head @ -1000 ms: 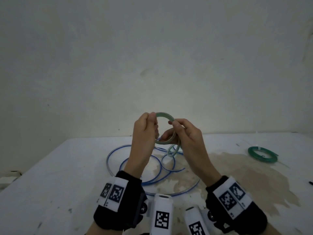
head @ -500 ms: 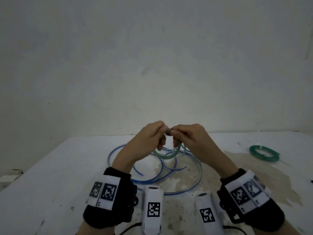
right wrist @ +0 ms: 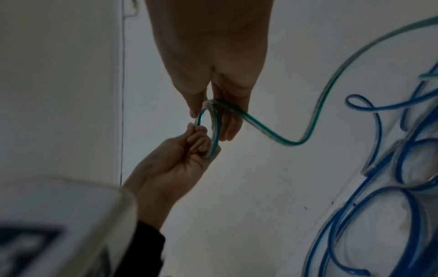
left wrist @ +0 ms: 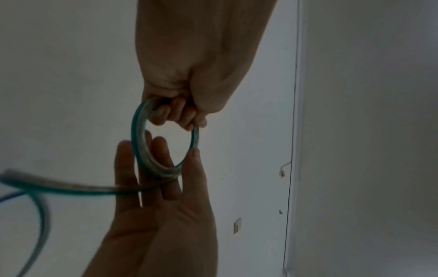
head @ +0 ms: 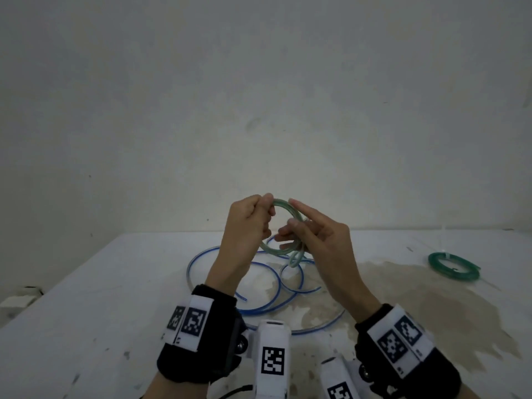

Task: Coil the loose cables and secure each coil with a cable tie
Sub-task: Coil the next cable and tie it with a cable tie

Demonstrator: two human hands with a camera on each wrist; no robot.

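Observation:
A translucent green cable coil (head: 283, 203) is held up above the white table (head: 109, 298), in front of the wall. My left hand (head: 250, 223) grips its upper left side with curled fingers (left wrist: 175, 112). My right hand (head: 316, 237) has its fingers passed through the ring (left wrist: 140, 148), thumb against the rim and index finger stretched out. The cable runs between that thumb and fingers (right wrist: 211, 103). A loose green tail (head: 295, 259) hangs from the coil toward the table and curves away (right wrist: 308, 135).
A loose blue cable (head: 190, 266) sprawls in wide loops on the table under my hands (right wrist: 414, 206). At the right lies a darker green coil (head: 431, 262) with a white cable tie. A brown stain (head: 431, 306) covers the table's right middle.
Half a second ago both hands were lower with the coil hanging beneath them. They have risen again, the coil now stands upright between them, and the right index finger is stretched out.

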